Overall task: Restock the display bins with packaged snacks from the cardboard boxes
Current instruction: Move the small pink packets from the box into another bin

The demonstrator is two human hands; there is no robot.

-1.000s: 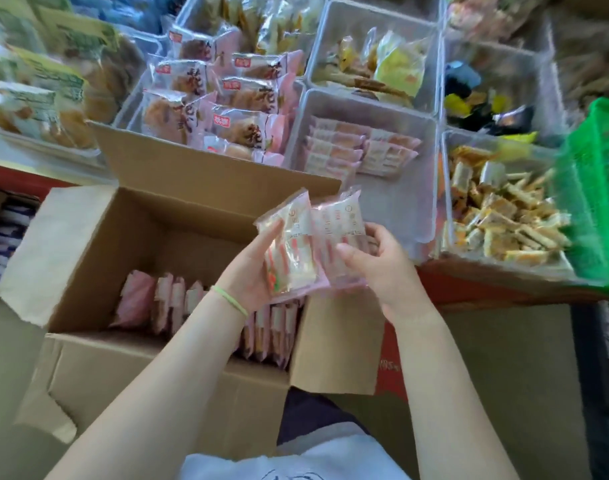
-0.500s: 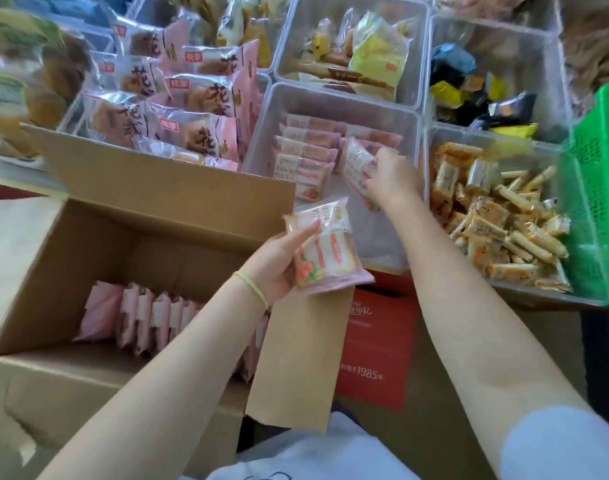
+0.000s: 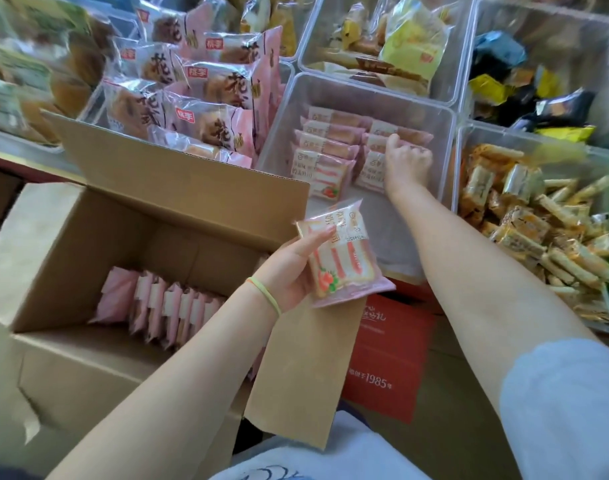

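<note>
Our left fingers [image 3: 318, 237] curl round one pink snack packet [image 3: 344, 261] above the cardboard box [image 3: 130, 237]; the right hand [image 3: 407, 161] seems to pinch another inside the clear bin [image 3: 330, 91]. Light, slippery film over soft cake: we hold by the edges, gently.

A single head-worn wide-angle view looks forward and steeply down from above the open cardboard box [image 3: 99, 271], which fills the lower left, close beneath the lens. Beyond the box's far flap, clear display bins [image 3: 448, 112] run across the top of the frame, tilted and bowed by the lens. Both forearms reach in from the bottom edge, near the camera. No second view exists to overlap.
</note>
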